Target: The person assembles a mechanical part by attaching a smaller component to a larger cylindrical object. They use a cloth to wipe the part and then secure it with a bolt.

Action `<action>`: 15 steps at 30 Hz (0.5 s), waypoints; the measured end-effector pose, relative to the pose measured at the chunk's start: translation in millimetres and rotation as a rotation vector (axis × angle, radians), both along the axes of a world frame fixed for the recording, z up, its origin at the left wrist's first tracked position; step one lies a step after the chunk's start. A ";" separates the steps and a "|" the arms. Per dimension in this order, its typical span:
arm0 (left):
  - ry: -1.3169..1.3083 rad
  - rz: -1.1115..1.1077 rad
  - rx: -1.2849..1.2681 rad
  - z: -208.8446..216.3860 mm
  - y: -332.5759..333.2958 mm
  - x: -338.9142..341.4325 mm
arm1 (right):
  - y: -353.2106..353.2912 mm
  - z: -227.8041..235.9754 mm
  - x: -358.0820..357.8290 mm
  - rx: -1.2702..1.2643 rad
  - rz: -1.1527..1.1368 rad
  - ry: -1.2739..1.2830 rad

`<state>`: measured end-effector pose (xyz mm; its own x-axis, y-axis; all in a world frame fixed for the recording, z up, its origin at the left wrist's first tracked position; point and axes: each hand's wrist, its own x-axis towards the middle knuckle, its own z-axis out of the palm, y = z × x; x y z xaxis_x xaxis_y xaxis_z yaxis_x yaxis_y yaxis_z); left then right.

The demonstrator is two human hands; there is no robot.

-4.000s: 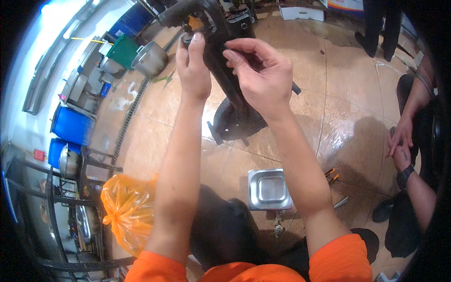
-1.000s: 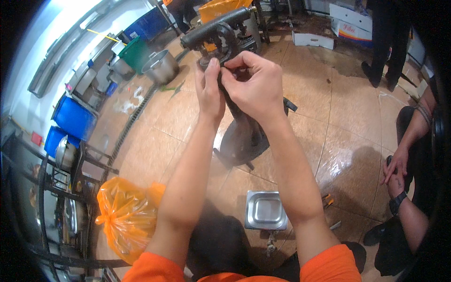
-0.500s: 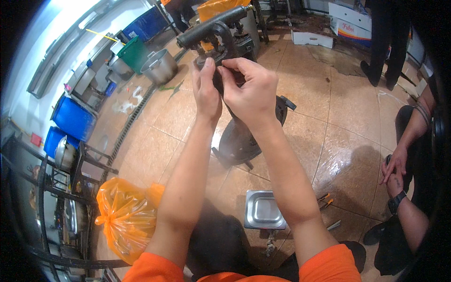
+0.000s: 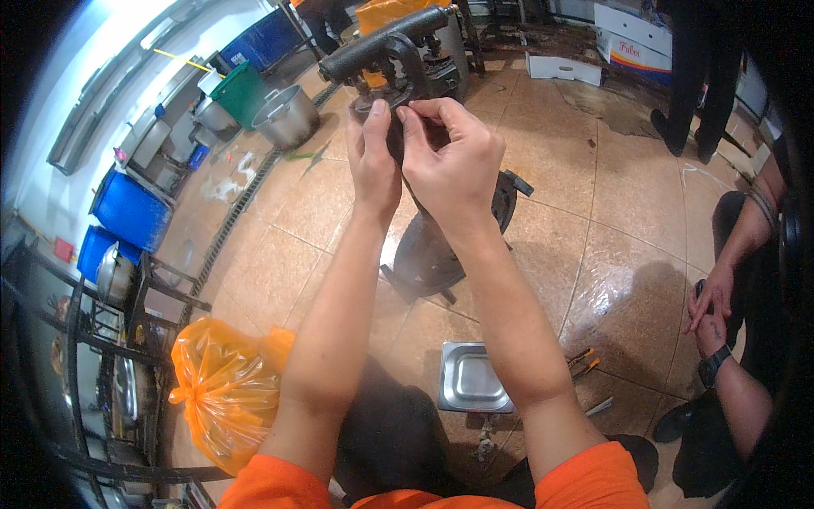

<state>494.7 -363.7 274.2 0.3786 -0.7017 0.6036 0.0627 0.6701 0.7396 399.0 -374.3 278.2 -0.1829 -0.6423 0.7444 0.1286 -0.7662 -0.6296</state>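
Observation:
Ahead of me is a dark metal fitting (image 4: pixel 386 47) with a thick crosswise tube, curved pipes and valve-like parts at its top. Below it a dark round metal base (image 4: pixel 432 250) with short legs shows between my forearms; it looks like a gas burner, though I cannot tell for sure. My left hand (image 4: pixel 375 161) is closed along the near left side of the fitting, thumb pointing up. Thumb and forefinger of my right hand (image 4: pixel 458 157) pinch together at the fitting's near side. Whatever is between those fingertips is hidden or too small to name.
On the tiled floor near me are a steel pan (image 4: pixel 475 377), orange-handled tools (image 4: pixel 585 360) and a tied orange bag (image 4: pixel 225 394). A black rack (image 4: pixel 80 373) stands left. Another person's hands (image 4: pixel 715 310) rest at the right. A large pot (image 4: pixel 287 117) stands far left.
My right thumb and forefinger have shifted slightly at the fitting, the thumb now a little higher. My left hand stays nearly in place.

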 end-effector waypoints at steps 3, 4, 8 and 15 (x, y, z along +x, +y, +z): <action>-0.010 0.031 0.018 0.0 -1.5 -0.3 | -3.0 -3.3 1.1 -0.062 -0.006 -0.032; -0.010 0.024 0.018 -0.1 -2.0 -0.7 | -3.2 -3.8 2.1 -0.059 0.006 -0.051; -0.026 0.019 0.006 0.5 -1.7 1.1 | -0.9 2.1 -0.7 -0.033 0.036 -0.028; 0.049 -0.005 0.022 -0.4 -1.7 0.2 | -3.6 2.1 -2.9 -0.032 0.036 0.038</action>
